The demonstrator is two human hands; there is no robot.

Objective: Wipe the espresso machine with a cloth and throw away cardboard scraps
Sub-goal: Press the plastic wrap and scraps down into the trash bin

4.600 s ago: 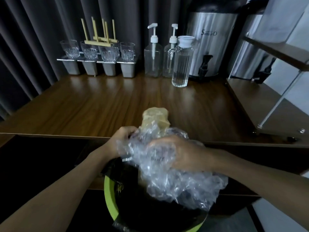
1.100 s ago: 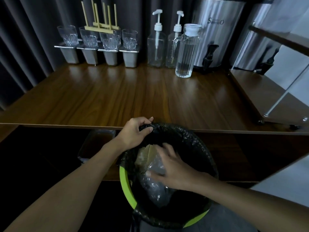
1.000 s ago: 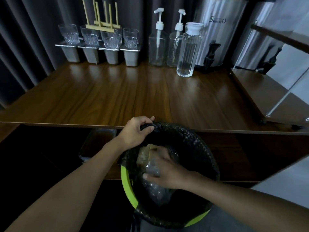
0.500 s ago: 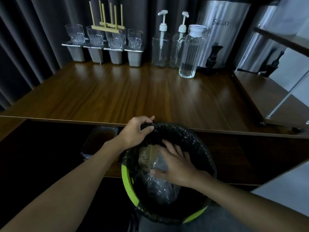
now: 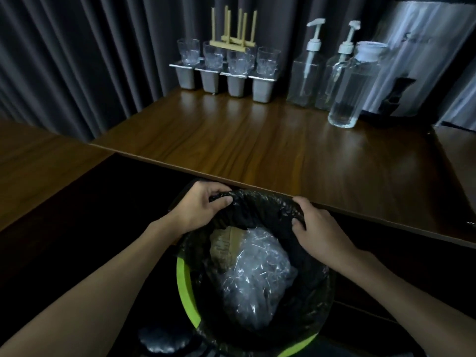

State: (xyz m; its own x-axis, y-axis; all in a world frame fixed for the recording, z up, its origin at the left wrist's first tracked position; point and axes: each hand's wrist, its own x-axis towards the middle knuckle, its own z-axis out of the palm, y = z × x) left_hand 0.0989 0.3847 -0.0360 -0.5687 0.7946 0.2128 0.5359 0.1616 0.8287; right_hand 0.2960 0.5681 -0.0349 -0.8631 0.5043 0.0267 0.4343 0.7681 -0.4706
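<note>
Cardboard scrap [image 5: 226, 243] lies inside the bin, half under a crumpled bundle of clear plastic wrap [image 5: 257, 279], directly below the 2 hands. The left hand's [image 5: 201, 204] fingers [image 5: 221, 199] curl over the far rim of the black bin liner [image 5: 260, 202] and pinch it against the thumb. The right hand's [image 5: 319, 228] fingers [image 5: 298, 217] grip the same rim further right. Neither hand touches the scrap.

The liner sits in 1 green bin [image 5: 184, 279], just under the near edge of the worktop [image 5: 257, 145].

Judging by this, the throwing away looks done, with only the liner being tidied. No espresso machine and no cloth show, so whether the wiping is done cannot be told.

Counted: 1 piece of cardboard in sight, 1 plastic bundle, 1 liner, 1 bin. Along the worktop's far edge stand 4 glasses [image 5: 189, 51] on 4 metal pots [image 5: 186, 77], 1 wooden rack [image 5: 233, 34] behind them, 2 pump bottles [image 5: 306, 73] and 1 clear jug [image 5: 353, 86]. In the far right corner stands at least 1 steel urn [image 5: 417, 60].
</note>
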